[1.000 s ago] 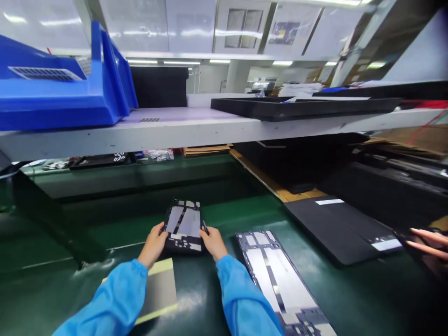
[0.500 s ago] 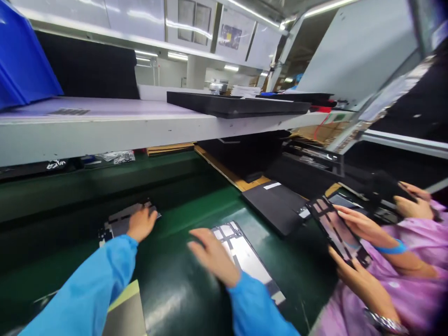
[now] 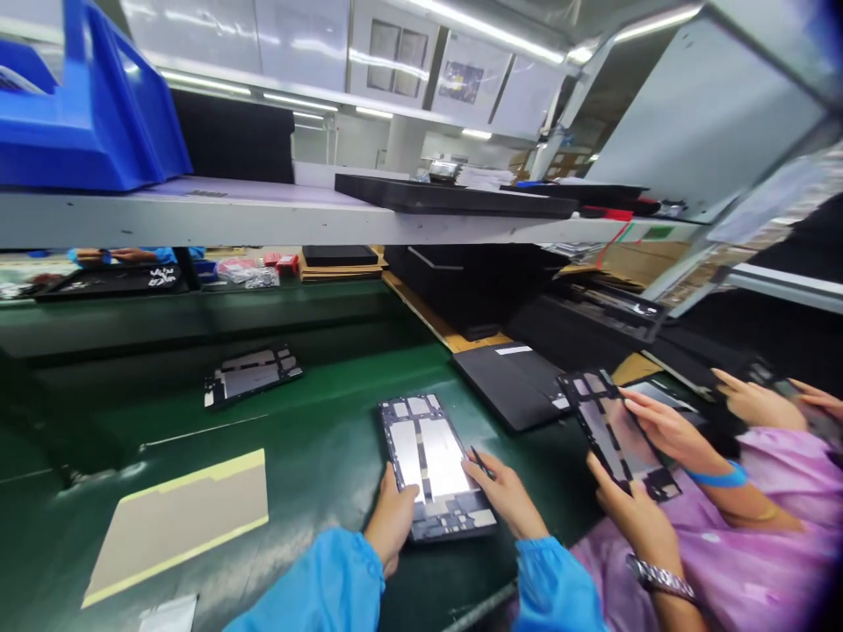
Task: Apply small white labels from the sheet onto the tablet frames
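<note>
In front of me is an opened tablet [image 3: 454, 461], its black frame and silver inner panels facing up. My left hand [image 3: 393, 513] grips its lower left edge, thumb on top. My right hand [image 3: 508, 496] is at the right edge with fingers pinched around a thin dark tool [image 3: 482, 463]; its exact kind I cannot make out. A second opened tablet [image 3: 254, 373] lies farther back on the green mat [image 3: 316, 465]. On the left, a grey sheet with yellow edges [image 3: 184, 518] lies flat, and a silvery piece [image 3: 169, 614] is partly cut off below it.
A co-worker in pink sleeves on the right holds another opened tablet [image 3: 619, 434]. A black flat case [image 3: 510, 386] lies behind my tablet. Overhead runs a white shelf [image 3: 277, 224] with a blue bin [image 3: 125, 123] and black tray [image 3: 454, 197]. More hands show at far right.
My left hand has left the far tablet and now grips the near one. My right hand has shifted to that tablet's right edge, where the thin tool now shows. The view has shifted too.
</note>
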{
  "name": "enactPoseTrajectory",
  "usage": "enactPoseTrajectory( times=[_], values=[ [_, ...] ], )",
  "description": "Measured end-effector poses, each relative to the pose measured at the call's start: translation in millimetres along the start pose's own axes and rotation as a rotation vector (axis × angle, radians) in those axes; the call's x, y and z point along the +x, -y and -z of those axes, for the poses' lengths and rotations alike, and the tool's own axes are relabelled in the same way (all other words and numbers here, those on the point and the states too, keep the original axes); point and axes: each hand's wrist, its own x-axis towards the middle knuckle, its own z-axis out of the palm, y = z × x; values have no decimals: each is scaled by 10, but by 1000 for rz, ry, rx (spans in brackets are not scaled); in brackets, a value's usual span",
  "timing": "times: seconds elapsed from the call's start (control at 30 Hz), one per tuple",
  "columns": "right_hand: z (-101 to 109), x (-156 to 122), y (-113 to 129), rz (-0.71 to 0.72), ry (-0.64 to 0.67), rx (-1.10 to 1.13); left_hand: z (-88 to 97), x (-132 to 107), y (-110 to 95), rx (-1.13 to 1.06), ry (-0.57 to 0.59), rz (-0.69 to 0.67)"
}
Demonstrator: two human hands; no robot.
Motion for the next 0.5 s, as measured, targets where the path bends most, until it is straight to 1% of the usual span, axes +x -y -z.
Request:
enactPoseTrajectory(
  times=[0.07,0.13,0.2,0.27,0.33,0.37,0.4,0.43,0.5],
  values=[
    [-64,-149,58,24,-23,-13,127,-145,12,28,-34,-44],
    [-246,-349,108,79,-7,-38,383,-360,64,122,-108,-97],
    [-530,-566,149,138,63,-42,715,-608,158,273,-224,-129],
    [-843,-754,195,183,165,-31,1036,-846,271,424,-358,-131],
    [-1095,-882,260,225,256,-42,1281,-1046,372,538,-461,-137],
    [-1177,-924,300,240,277,-64,1371,-1133,410,574,-486,-153],
    [-1224,-955,346,252,275,-93,1443,-1216,438,594,-492,-185],
    [-1238,-980,395,263,243,-118,1504,-1300,455,604,-483,-232],
    [-1193,-1028,509,266,145,-121,1629,-1480,464,634,-485,-354]
  ],
)
